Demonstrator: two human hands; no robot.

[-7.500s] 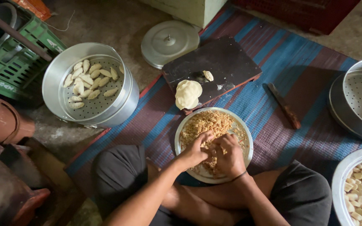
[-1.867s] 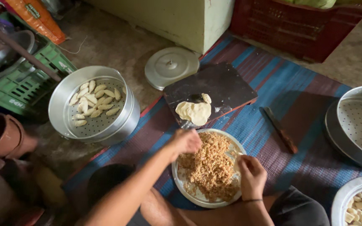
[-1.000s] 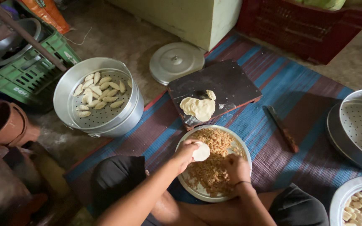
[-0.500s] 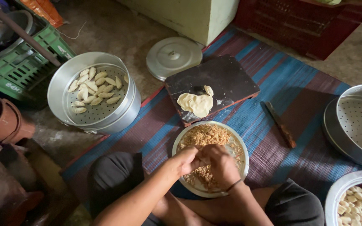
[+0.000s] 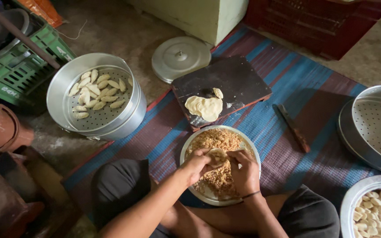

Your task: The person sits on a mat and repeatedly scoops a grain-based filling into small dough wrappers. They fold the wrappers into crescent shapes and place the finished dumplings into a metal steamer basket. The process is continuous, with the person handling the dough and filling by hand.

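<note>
Head-camera view: a dough wrapper [image 5: 218, 155] is pinched between the left hand [image 5: 197, 162] and right hand [image 5: 244, 169], both closed on it over a metal plate [image 5: 253, 150] of brown filling [image 5: 214, 140]. Beyond it, flattened dough [image 5: 204, 106] is laid on a dark board [image 5: 239, 81]; shaped dumplings [image 5: 95, 91] are arranged in a steamer [image 5: 98, 128] to the left on the striped mat [image 5: 283, 83].

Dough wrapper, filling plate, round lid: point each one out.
Dough wrapper [image 5: 217, 155], head view, on its pale top between both hands.
Filling plate [image 5: 189, 149], head view, on its bare left rim.
Round lid [image 5: 180, 59], head view, on the metal just below its knob.
</note>
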